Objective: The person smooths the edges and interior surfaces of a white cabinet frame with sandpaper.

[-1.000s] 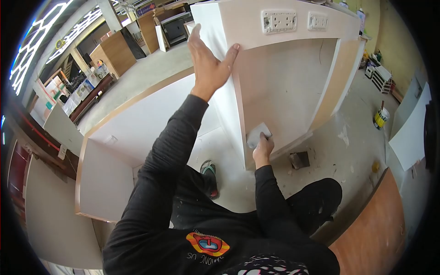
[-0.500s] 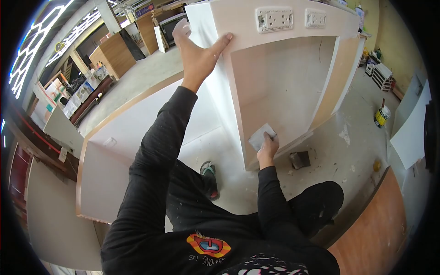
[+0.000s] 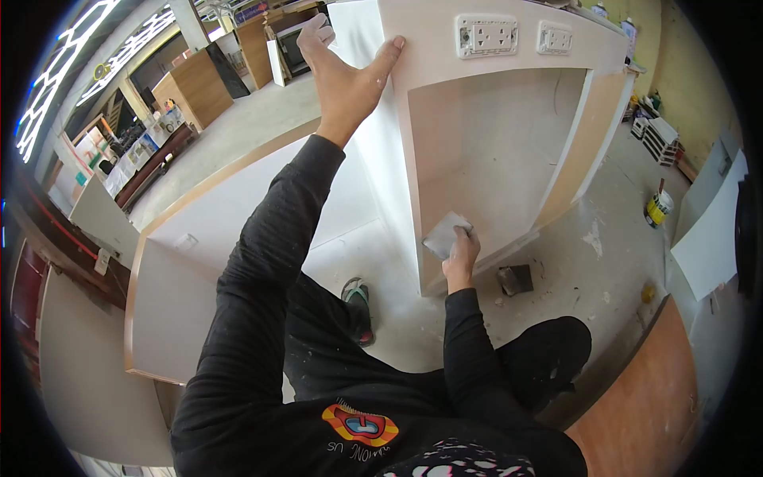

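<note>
A white cabinet (image 3: 429, 60) with an arched opening stands before me. My left hand (image 3: 346, 83) spans its upper left corner, the thumb on the front face and the fingers curled at the far side edge. Low in the opening, my right hand (image 3: 461, 254) pinches a pale grey sheet of sandpaper (image 3: 447, 232) between thumb and fingers. The sandpaper lies at the inner side of the left upright, close to the bottom. Two socket outlets, one on the left (image 3: 486, 36) and one on the right (image 3: 555, 37), sit in the band above the opening.
A dark block (image 3: 515, 279) lies on the floor right of my right hand. Farther right is a paint can (image 3: 659, 207) with a handle sticking out. A low white unit with wooden edging (image 3: 131, 310) stands left; a brown board (image 3: 648, 389) is lower right.
The sandpaper and my right hand have shifted slightly up and left against the opening's left side. My left hand keeps its hold at the corner while the view tilts a little.
</note>
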`<state>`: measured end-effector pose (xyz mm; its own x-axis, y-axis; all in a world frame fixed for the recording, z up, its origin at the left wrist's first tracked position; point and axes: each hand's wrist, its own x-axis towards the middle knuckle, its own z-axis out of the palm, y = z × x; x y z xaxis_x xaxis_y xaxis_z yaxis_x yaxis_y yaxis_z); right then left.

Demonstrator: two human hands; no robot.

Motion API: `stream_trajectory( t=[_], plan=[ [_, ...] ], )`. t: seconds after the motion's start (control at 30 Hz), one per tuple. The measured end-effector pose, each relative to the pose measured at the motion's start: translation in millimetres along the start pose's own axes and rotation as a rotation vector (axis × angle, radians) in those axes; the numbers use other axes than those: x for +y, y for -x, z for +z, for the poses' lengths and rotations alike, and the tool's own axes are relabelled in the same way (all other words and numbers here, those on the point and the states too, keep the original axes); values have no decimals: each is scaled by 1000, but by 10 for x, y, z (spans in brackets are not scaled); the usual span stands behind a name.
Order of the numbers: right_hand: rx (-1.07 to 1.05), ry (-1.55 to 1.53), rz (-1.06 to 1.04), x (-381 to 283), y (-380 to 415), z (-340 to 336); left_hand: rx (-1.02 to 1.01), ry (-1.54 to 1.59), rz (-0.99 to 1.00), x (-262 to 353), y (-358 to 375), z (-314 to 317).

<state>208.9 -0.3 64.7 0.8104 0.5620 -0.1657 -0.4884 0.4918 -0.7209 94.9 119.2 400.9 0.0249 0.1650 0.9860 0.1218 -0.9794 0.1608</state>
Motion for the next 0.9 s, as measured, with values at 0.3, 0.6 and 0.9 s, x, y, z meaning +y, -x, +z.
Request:
stream_trajectory(
  t=[0.3,0.6,0.9],
  plan=[
    [-41,29,-18,-52,-16,71,48,4,24,386,-480,21],
    [27,88,4,-12,-32,24,-597,-799,502,674,328,-56],
    [26,68,25,2,-62,25,-690,-797,675,610,-29,87]
  ],
)
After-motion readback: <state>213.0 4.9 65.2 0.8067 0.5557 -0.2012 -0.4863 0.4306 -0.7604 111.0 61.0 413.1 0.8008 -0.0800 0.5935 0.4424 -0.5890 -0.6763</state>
